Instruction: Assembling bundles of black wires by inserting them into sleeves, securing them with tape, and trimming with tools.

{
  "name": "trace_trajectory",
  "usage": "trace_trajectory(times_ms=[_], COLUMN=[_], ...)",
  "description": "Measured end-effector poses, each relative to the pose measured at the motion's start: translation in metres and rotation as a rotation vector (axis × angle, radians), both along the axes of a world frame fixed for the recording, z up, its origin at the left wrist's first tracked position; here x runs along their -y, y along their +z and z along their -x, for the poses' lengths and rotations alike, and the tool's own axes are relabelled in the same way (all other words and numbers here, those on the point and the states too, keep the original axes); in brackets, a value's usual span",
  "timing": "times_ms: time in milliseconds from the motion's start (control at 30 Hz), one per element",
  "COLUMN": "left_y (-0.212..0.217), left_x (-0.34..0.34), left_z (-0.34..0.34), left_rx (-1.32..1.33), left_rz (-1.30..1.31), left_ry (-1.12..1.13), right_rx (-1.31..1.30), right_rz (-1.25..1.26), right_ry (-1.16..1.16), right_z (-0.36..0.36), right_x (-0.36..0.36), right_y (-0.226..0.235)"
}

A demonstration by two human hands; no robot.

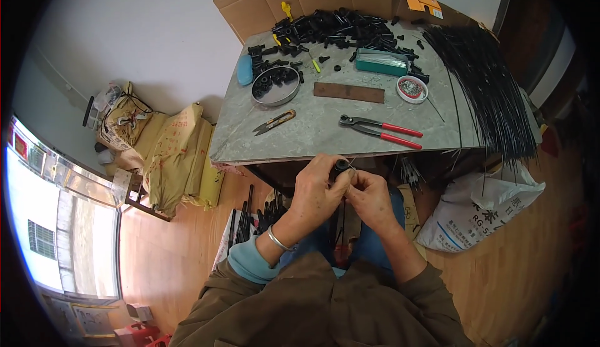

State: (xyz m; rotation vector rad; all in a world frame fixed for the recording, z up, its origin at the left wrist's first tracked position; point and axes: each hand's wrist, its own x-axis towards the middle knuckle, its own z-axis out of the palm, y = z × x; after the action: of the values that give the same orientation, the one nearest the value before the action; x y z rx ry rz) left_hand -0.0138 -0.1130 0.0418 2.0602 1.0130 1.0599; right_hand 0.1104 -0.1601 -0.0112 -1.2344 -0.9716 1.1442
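Note:
Just off the table's front edge, my left hand (317, 186) is closed around a small black cylindrical part (341, 165) with a round hole in its end. My right hand (374, 202) meets it, fingers pinched together close to the part. Between the fingertips a thin wire-like piece (352, 161) pokes up; which hand grips it is hard to see. Beyond my hands on the table lie pincers with red handles (381, 130) and small thread snips (275, 122).
The grey table (300, 144) bears a heap of black parts (337, 27), a round metal tray (275, 86), a green box of thin rods (382, 62), a small white tub (412, 89), a brown bar (349, 92) and long black rods (487, 84). A white sack (465, 222) stands right; yellow sacks (175, 153) left.

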Motion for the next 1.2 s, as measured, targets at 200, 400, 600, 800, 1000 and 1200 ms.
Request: trace_trajectory(times_ms=[200, 400, 600, 800, 1000, 1200], left_y=[0.01, 0.012, 0.012, -0.005, -0.022, -0.029], left_x=[-0.01, -0.018, -0.028, -0.018, -0.014, -0.007], left_z=[0.022, 0.03, 0.037, 0.028, 0.029, 0.021], left_rx=[0.023, 0.102, 0.112, 0.391, 0.578, 0.652], left_rz=[0.095, 0.332, 0.453, 0.543, 0.594, 0.612], left_ry=[-0.072, -0.367, -0.662, -0.623, -0.499, -0.278], right_rx=[0.122, -0.109, -0.068, 0.035, 0.591, 0.947], right_rz=[-0.04, -0.08, -0.091, -0.033, -0.525, -0.655], right_ry=[-0.012, 0.171, 0.227, 0.181, -0.128, -0.126], right_z=[-0.009, -0.006, -0.001, -0.014, -0.003, -0.002], right_x=[0.003, 0.005, 0.012, 0.012, -0.005, -0.016], right_y=[0.009, -0.004, 0.0, 0.008, 0.07, 0.066])
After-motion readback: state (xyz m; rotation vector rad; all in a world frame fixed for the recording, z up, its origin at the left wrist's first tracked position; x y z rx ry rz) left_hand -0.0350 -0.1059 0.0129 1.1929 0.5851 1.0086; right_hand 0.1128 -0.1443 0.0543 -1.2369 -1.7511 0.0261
